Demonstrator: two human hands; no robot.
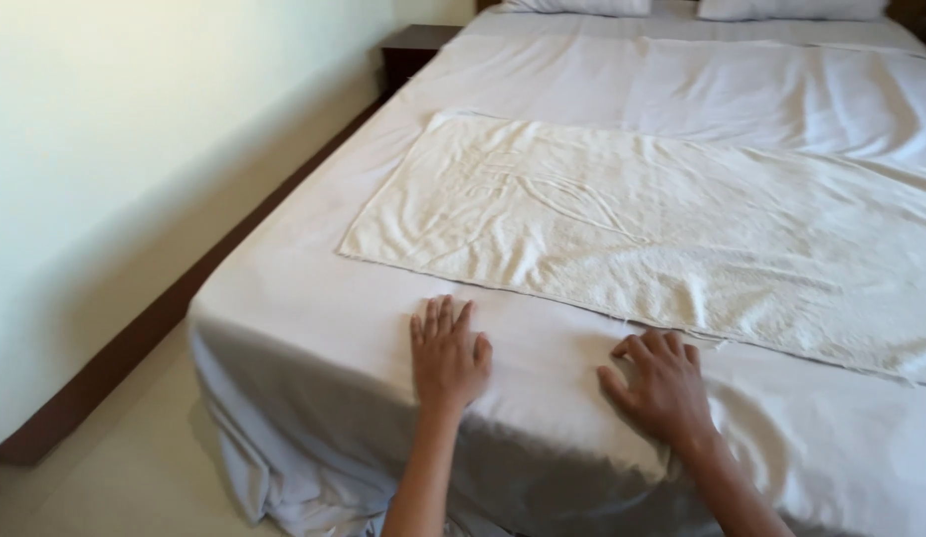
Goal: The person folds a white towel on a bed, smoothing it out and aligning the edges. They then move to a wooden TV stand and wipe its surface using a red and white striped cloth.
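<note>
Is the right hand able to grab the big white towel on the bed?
Probably yes: the right hand lies flat on the white bed sheet, beside the cream terry towel's near edge, nothing between.

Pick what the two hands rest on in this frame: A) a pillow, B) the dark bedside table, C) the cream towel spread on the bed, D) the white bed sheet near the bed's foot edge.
D: the left hand and right hand lie flat on the white sheet, just short of the towel edge.

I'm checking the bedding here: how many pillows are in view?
2, both at the far head of the bed: one pillow left of centre, the other pillow to the right. The frame's top edge cuts both off, so more may be hidden.
</note>
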